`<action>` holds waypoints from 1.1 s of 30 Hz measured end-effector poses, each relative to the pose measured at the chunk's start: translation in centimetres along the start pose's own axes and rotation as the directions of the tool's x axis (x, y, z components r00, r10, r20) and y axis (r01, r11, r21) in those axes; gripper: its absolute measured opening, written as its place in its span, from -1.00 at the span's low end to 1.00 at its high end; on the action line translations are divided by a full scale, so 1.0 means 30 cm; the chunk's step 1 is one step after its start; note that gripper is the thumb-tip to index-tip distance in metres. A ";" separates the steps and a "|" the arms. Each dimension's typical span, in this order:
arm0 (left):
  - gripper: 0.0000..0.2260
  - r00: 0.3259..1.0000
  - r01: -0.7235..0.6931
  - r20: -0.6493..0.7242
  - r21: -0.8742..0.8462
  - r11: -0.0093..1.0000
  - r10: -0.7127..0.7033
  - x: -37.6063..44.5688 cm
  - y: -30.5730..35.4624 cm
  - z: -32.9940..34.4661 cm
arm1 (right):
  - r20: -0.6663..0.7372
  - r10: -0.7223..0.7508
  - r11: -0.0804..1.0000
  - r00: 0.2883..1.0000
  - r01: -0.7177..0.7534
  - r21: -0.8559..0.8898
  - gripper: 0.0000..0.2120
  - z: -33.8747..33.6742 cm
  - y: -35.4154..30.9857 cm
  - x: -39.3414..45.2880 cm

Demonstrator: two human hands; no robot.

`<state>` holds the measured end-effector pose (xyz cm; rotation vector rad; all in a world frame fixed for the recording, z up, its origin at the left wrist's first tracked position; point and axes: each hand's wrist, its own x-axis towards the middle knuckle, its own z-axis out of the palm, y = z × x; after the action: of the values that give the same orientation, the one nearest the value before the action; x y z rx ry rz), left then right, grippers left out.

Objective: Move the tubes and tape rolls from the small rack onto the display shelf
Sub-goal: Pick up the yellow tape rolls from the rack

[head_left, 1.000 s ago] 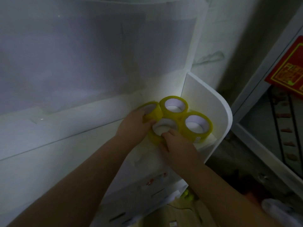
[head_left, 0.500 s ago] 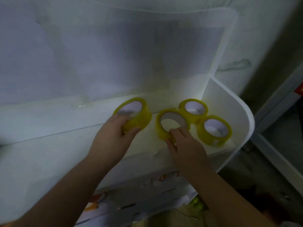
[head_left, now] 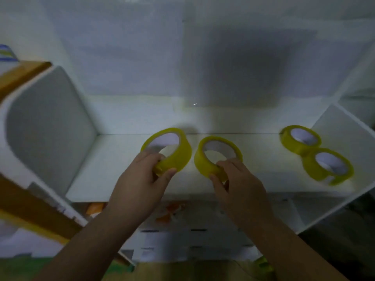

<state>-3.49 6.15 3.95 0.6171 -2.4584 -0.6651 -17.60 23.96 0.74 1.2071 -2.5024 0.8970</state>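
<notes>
Four yellow tape rolls are on a white shelf board [head_left: 113, 171]. My left hand [head_left: 140, 185] grips one tilted tape roll [head_left: 178, 157] near the shelf's middle, thumb outside and fingers on its near rim. Just to the right, my right hand [head_left: 237, 183] holds a second tape roll [head_left: 205, 163] by its near rim. Two more tape rolls lie flat and touching at the right end: a far one [head_left: 288, 140] and a near one [head_left: 312, 167]. No tubes are visible.
White side panels close the shelf at the left [head_left: 46, 126] and right [head_left: 345, 134], with a white back wall [head_left: 142, 67] behind. A wooden frame [head_left: 22, 211] crosses at the lower left. Below the shelf sit blurred white packages [head_left: 192, 236] with orange marks.
Both hands have carried their rolls leftward, away from the two rolls at the right end, and the view has swung left, revealing the left side panel and wooden frame.
</notes>
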 end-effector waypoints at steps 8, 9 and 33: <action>-0.82 0.994 0.088 -0.058 -0.043 0.995 -0.090 -0.349 -0.203 -0.304 | 0.018 -0.028 0.998 0.999 0.027 0.055 -0.72 0.107 -0.405 -0.167; -0.81 0.994 0.094 -0.057 -0.051 0.994 -0.097 -0.390 -0.228 -0.337 | 0.015 -0.038 0.998 0.999 0.037 0.051 -0.72 0.122 -0.448 -0.189; -0.74 0.898 0.390 -0.244 0.060 0.919 -0.365 -0.776 -0.863 -0.966 | 0.235 -0.348 0.906 0.908 0.261 0.334 -0.65 0.585 -1.320 -0.317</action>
<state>38.48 -10.89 2.78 1.1692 -2.1851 -0.5691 19.94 0.41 -0.28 1.8970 -2.3329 1.1039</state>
